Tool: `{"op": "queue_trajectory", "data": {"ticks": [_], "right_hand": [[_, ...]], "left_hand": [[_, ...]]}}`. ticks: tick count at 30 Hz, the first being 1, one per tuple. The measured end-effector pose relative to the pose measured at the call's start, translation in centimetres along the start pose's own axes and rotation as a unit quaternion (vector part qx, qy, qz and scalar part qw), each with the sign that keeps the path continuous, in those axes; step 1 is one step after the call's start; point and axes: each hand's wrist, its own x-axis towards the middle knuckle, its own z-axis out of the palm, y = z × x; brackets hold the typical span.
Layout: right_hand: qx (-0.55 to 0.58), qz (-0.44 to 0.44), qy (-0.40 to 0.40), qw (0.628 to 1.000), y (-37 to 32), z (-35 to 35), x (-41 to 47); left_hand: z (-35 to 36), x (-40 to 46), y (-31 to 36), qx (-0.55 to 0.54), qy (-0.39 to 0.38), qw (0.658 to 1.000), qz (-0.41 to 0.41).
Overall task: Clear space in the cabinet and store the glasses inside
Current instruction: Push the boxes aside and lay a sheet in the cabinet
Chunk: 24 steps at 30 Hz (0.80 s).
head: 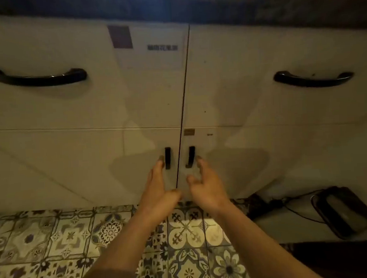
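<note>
A white lower cabinet with two closed doors stands in front of me, the left door (72,167) and the right door (265,159) meeting at a dark centre seam. Each door has a small black vertical handle, the left handle (168,158) and the right handle (191,156). My left hand (159,187) reaches forward with straight fingers, its fingertips just left of the left handle. My right hand (204,184) reaches with loosely curved fingers, its fingertips just right of the right handle. Neither hand holds anything. No glasses are in view.
Above the doors are two white drawers with long black handles, one at the left (34,76) and one at the right (313,79), under a dark countertop (213,6). Patterned floor tiles (55,243) lie below. A black device with a cable (343,210) lies at the right.
</note>
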Motion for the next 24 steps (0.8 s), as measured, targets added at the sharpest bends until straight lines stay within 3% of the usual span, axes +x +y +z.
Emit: {"op": "queue_trajectory", "data": {"ticks": [4, 11, 24], "right_hand": [[0.138, 0.034, 0.004, 0.990, -0.8, 0.6, 0.8], [0.120, 0.042, 0.008, 0.992, 0.4, 1.2, -1.1], [0.123, 0.092, 0.016, 0.988, 4.1, -0.2, -13.1]], "left_hand": [[0.3, 1.4, -0.2, -0.067, -0.001, 0.998, 0.006], [-0.5, -0.4, -2.1, -0.039, -0.023, 0.999, 0.026], [-3.5, -13.3, -7.2, -0.007, -0.031, 0.998, 0.058]]}}
